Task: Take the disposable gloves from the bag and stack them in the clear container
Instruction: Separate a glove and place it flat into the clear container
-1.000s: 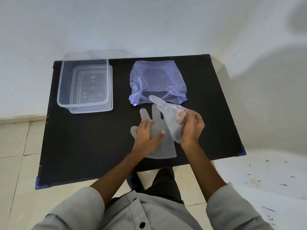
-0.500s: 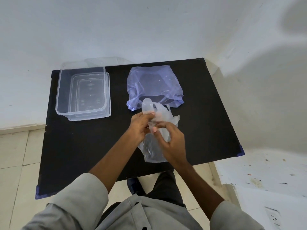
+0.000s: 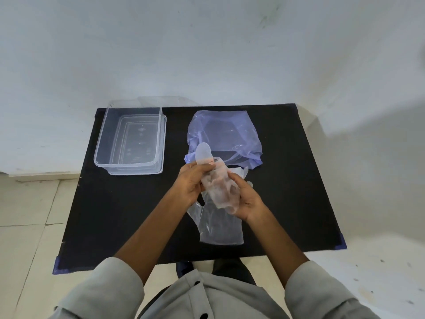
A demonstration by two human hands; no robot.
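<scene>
A crumpled clear disposable glove is held above the black table between both hands. My left hand pinches its upper part and my right hand grips its lower end. One glove finger sticks up toward the bag. A second clear glove lies flat on the table under my hands. The blue plastic bag lies just beyond, its opening facing me. The clear container stands at the back left with nothing in it.
The black table is set against a white wall, with tiled floor on the left and right. The container rests on its clear lid. My grey sleeves fill the bottom of the view.
My left hand left the flat glove and joined my right hand on the crumpled glove. Both hands now hold it over the flat glove, nearer the bag.
</scene>
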